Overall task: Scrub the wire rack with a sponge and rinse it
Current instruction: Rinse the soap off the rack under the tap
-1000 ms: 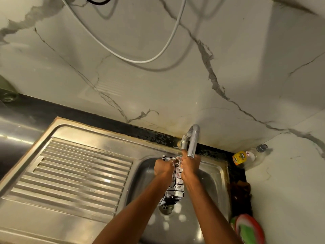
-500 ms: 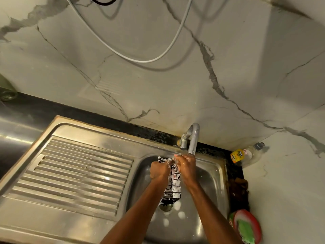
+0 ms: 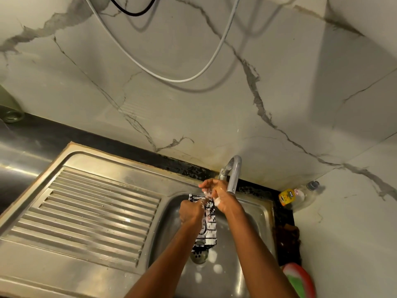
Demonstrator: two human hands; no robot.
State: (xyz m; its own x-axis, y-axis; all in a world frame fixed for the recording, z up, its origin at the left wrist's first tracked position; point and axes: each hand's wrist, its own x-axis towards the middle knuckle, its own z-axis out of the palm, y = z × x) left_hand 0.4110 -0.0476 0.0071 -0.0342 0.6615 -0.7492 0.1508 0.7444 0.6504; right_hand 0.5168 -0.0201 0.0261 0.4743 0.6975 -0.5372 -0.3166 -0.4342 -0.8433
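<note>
Now the right hand (image 3: 221, 195) has lifted off the wire rack (image 3: 207, 222) and sits higher, just under the tap (image 3: 233, 175) — fingers loosely spread, foam on them, holding nothing I can make out. The left hand (image 3: 191, 212) still grips the rack's left edge, fingers curled round the wires. The soapy rack stands on end in the sink (image 3: 257, 214), its near end over the drain (image 3: 198, 257) — as before.

Your dark counter (image 3: 64, 134) carries a steel sink (image 3: 265, 208) with a ribbed drainboard (image 3: 90, 211) on its left. In the right corner a yellow-labelled bottle (image 3: 294, 196) lies tipped against the wall, near a red-rimmed dish (image 3: 300, 278).
</note>
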